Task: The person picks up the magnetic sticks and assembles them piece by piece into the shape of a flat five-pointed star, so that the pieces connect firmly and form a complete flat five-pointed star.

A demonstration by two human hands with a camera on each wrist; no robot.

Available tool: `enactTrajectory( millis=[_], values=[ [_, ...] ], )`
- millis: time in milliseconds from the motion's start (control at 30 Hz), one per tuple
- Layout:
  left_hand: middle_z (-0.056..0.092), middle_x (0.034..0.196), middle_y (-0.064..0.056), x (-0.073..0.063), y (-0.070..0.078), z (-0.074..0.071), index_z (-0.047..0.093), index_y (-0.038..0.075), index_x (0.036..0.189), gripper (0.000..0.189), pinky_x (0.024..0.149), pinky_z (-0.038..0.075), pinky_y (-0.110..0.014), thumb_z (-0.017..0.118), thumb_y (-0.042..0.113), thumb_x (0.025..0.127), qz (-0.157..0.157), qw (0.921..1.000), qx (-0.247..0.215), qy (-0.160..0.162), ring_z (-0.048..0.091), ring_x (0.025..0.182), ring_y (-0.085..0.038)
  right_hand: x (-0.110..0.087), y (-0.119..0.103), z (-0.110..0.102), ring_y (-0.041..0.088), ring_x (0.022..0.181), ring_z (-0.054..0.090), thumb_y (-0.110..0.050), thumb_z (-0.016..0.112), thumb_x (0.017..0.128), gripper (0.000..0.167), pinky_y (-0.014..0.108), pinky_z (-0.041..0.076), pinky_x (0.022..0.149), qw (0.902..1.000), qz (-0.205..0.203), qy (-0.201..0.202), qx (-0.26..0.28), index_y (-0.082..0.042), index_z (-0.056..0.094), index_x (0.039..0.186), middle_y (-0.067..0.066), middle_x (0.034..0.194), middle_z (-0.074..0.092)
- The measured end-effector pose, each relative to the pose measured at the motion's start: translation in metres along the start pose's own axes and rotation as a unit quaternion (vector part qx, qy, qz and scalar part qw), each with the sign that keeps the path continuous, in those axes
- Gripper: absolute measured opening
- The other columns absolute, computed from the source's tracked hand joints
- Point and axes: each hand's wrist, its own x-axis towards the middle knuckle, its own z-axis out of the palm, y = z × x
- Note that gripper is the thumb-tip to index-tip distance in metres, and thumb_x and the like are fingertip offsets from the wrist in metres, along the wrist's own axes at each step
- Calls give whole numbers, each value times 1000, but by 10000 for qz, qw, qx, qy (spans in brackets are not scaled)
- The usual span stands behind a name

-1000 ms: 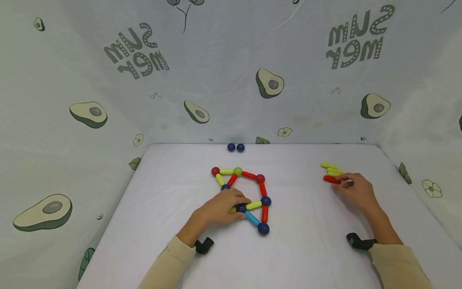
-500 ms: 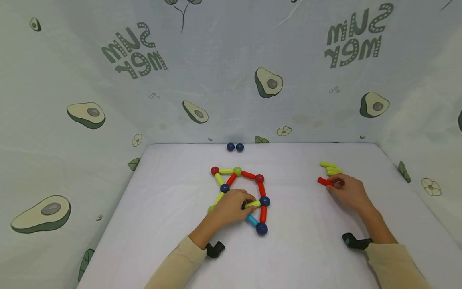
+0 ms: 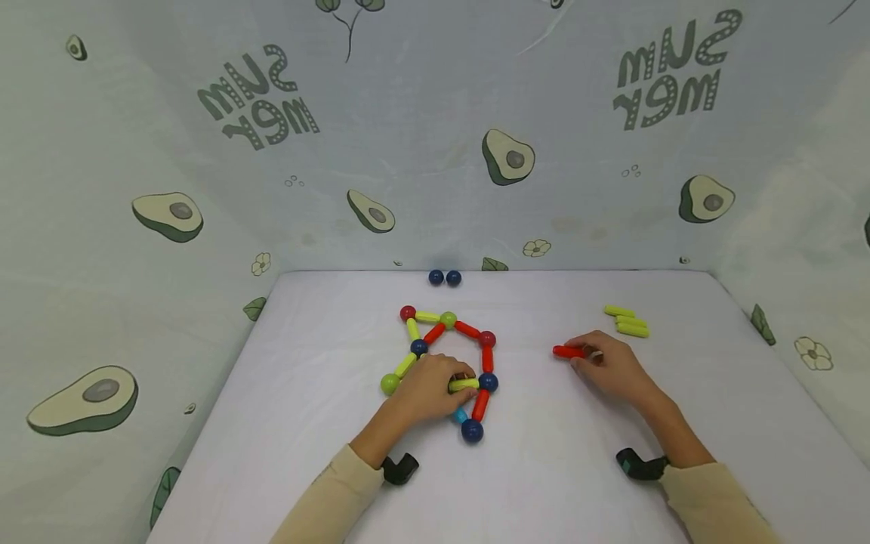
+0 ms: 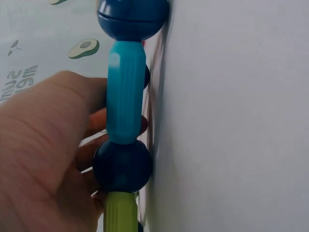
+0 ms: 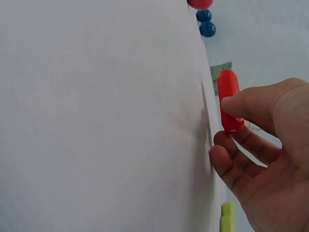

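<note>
Magnetic rods and balls form a joined, two-loop frame on the table. My left hand [image 3: 431, 385] pinches the yellow-green rod [image 3: 464, 384] inside it, beside a dark blue ball [image 3: 488, 382]. Close up in the left wrist view, a light blue rod [image 4: 125, 92] links two dark blue balls in front of my thumb; the lower one [image 4: 123, 165] meets a green rod [image 4: 120, 212]. My palm hides part of this frame in the head view. Right of it, my right hand [image 3: 615, 366] holds a loose red rod [image 3: 568, 351] between thumb and fingers, its rounded end pointing away in the right wrist view.
Several loose yellow-green rods [image 3: 632, 330] lie together at the back right. Two dark blue balls [image 3: 445, 278] sit at the table's far edge. A printed cloth [image 3: 435, 151] rises behind the table, and each wrist wears a black camera mount [image 3: 401, 469].
My right hand has drawn the red rod away from the yellow-green ones, leftward. My left hand has shifted slightly right onto the yellow-green rod, and the frame's near right part has swung left.
</note>
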Motion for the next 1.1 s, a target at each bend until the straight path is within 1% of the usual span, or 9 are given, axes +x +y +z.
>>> enactTrajectory(
  millis=[100, 233, 500, 633, 800, 967, 1100],
  values=[
    [72, 94, 12, 1, -2, 2, 77, 20, 114, 25, 78, 51, -16, 71, 38, 98, 126, 9998, -157, -85, 60, 82, 0, 1, -11, 8, 28, 104, 61, -1, 70, 92, 30, 19, 52, 81, 9997, -130, -155, 167, -5, 70, 122, 14, 118, 68],
    [70, 96, 12, 2, -5, 4, 75, 18, 114, 23, 79, 51, -14, 70, 35, 99, 194, 9990, -343, -204, 59, 82, 1, 2, -24, 20, 25, 103, 61, -1, 71, 91, 29, 19, 52, 81, 9986, -252, -376, 268, -8, 71, 120, 9, 115, 68],
    [68, 93, 11, 3, -4, 3, 74, 17, 114, 24, 77, 50, -13, 70, 35, 99, 258, 9987, -381, -239, 57, 80, 0, 2, -45, 38, 19, 100, 60, -3, 72, 90, 27, 22, 53, 81, 9968, -320, -650, 332, -11, 73, 115, 3, 111, 68],
    [67, 91, 11, 2, -4, 2, 74, 17, 114, 24, 76, 49, -14, 70, 34, 99, 306, 9989, -314, -188, 56, 79, 0, 2, -51, 45, 16, 98, 59, -3, 73, 90, 27, 23, 53, 82, 9953, -451, -747, 417, -14, 73, 115, -1, 109, 68],
    [68, 93, 12, 3, -6, 4, 74, 17, 115, 25, 77, 50, -15, 69, 37, 99, 298, 9992, -217, -138, 57, 80, 0, 2, -55, 50, 15, 96, 58, -3, 73, 90, 28, 23, 52, 81, 9921, -664, -885, 593, -16, 73, 115, -3, 109, 68],
    [68, 93, 12, 2, -8, 5, 75, 18, 115, 25, 76, 50, -14, 68, 37, 100, 335, 9992, -210, -89, 57, 80, 1, 1, -61, 53, 15, 94, 56, -4, 72, 90, 28, 23, 52, 79, 9912, -669, -959, 627, -17, 73, 114, -3, 109, 67],
    [69, 94, 12, 2, -7, 5, 75, 18, 115, 25, 77, 50, -15, 67, 37, 100, 316, 9993, -189, -114, 57, 80, 1, 0, -60, 53, 14, 93, 56, -6, 73, 91, 27, 23, 52, 78, 9914, -628, -971, 612, -18, 73, 115, -4, 108, 66]
  ],
)
